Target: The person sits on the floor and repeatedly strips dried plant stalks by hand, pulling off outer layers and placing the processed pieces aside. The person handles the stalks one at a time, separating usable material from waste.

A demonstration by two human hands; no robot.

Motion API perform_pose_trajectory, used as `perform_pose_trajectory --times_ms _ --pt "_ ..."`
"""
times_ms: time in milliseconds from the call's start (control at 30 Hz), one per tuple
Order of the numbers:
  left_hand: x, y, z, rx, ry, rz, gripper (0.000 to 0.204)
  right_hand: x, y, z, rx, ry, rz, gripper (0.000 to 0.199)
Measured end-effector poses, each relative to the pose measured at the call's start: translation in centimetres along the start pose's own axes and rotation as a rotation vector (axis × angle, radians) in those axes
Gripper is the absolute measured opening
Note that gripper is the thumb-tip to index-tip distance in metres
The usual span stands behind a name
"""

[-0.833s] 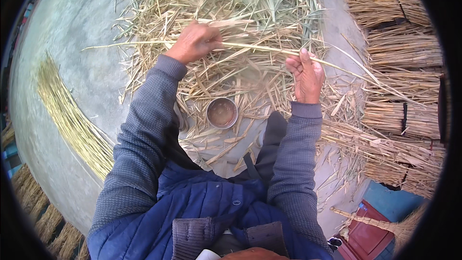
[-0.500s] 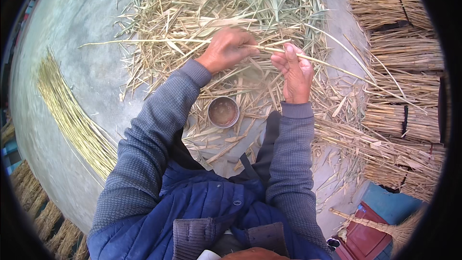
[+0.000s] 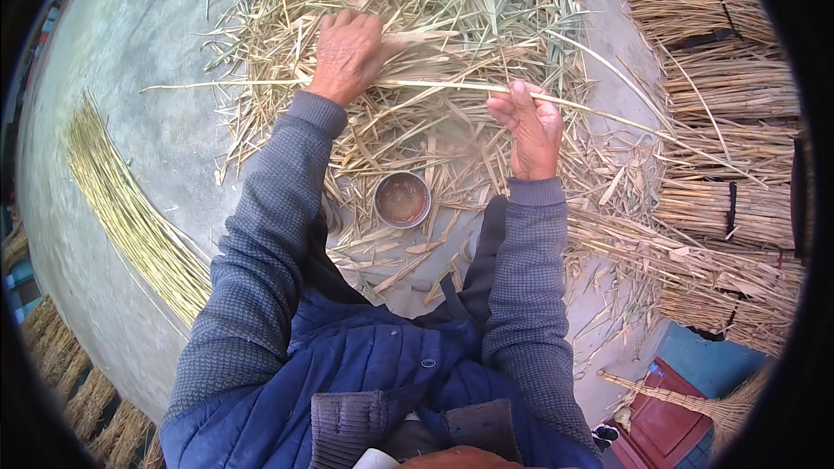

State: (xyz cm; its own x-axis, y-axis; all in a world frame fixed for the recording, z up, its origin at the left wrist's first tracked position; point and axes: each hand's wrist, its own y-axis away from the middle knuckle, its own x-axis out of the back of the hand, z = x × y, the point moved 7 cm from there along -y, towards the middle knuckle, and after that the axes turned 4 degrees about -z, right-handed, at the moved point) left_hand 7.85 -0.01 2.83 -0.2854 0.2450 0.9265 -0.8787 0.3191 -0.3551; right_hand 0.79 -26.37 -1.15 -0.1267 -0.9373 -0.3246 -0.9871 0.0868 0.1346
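Observation:
A long, thin pale reed stalk (image 3: pixel 452 84) runs from left to right in front of me. My right hand (image 3: pixel 532 126) pinches it between thumb and fingers, right of the middle. My left hand (image 3: pixel 347 52) is over the pile of dry leaves and husks (image 3: pixel 347 135), palm down, thumb out to the side and fingers stretched forward, their tips partly hidden. The stalk's left part passes by the left wrist. A small round metal bowl (image 3: pixel 403 200) with brownish liquid stands on the floor between my knees, nearer than both hands.
A sheaf of peeled stalks (image 3: pixel 135 217) lies on the concrete floor (image 3: pixel 156 113) at left. Tied reed bundles (image 3: pixel 730 87) are stacked along the right, with loose stalks (image 3: pixel 660 256) reaching toward me. A straw broom (image 3: pixel 669 398) rests over a dark red object (image 3: pixel 653 430) at lower right.
My left hand has left the stalk beside my right hand and moved left and farther away, its fingers opening out over the leaves. My right hand keeps its pinch in nearly the same place.

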Motion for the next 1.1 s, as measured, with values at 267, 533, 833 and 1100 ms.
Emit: perform_pose_trajectory --times_ms 267,533,833,1100 --pt "-0.3 0.5 6.4 -0.369 0.358 0.003 0.015 0.0 -0.9 0.6 0.014 -0.107 -0.001 0.024" --pt "1.9 -0.1 0.9 -0.212 0.242 -0.015 0.016 2.1 -0.2 -2.3 0.113 -0.093 0.054 0.027" --pt "-0.1 -1.3 9.0 -0.308 0.704 0.050 0.016 -1.1 1.2 -2.3 0.229 0.125 0.102 0.032" --pt "2.2 -2.3 -1.9 0.339 1.376 0.280 0.015 2.3 0.7 -2.0 0.182 0.005 0.188 0.038"
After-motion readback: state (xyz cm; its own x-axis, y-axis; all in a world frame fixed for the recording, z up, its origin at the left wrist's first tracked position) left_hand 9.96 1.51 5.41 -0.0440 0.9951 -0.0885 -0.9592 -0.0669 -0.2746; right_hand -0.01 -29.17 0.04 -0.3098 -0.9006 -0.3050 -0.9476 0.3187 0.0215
